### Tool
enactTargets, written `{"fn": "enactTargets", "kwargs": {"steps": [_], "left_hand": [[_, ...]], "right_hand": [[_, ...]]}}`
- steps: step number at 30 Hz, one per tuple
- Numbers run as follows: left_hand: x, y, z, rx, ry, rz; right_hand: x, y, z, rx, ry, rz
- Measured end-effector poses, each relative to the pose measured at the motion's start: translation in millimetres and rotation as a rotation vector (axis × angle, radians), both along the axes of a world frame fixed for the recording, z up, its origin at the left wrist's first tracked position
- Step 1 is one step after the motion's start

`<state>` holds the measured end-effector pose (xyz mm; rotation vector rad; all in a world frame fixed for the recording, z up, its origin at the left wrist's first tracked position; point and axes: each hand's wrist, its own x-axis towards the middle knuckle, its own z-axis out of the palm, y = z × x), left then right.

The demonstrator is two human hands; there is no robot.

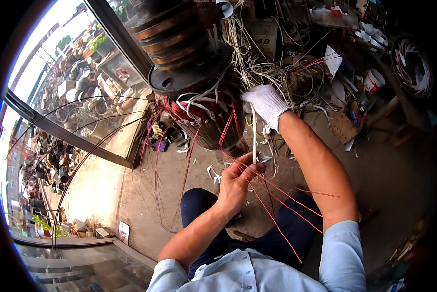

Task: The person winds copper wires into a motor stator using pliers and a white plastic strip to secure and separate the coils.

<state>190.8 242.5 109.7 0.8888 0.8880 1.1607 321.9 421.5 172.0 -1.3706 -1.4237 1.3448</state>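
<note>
My left hand [238, 179], bare, is closed in a pinch around the lower end of a white sleeving tube [254, 134]. Thin red wires [277, 224] pass at the same fingers and fan out toward my lap; whether they run inside the tube I cannot tell. At the tube's upper end my right hand [266, 103], in a white knitted glove, is closed, its fingertips partly hidden. Just left of it stands a motor rotor [206, 129] with red windings [182, 111], white sleeves among them and copper-coloured slip rings [172, 41] on top.
Long dark wires [89, 155] arch leftward past a glass door frame [82, 138]. Tangled pale cables [250, 58] lie behind my gloved hand. Far right are a wire coil [412, 67] and a white-and-red tub [374, 81]. White scraps [213, 174] litter the floor.
</note>
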Motion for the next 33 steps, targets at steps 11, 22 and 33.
{"fn": "enactTargets", "kwargs": {"steps": [11, 22, 33], "left_hand": [[-1.8, 7.2, -19.8, -0.056, -0.08, -0.013], [-34.2, 10.6, -34.4, -0.106, -0.29, 0.14], [-60.9, 27.9, -42.1, -0.225, -0.473, 0.226]], "right_hand": [[0.9, 34.4, 14.5, 0.169, -0.397, 0.248], [-24.1, 15.8, 30.1, 0.025, -0.327, 0.042], [-30.1, 14.1, 16.1, 0.092, -0.281, -0.05]]}}
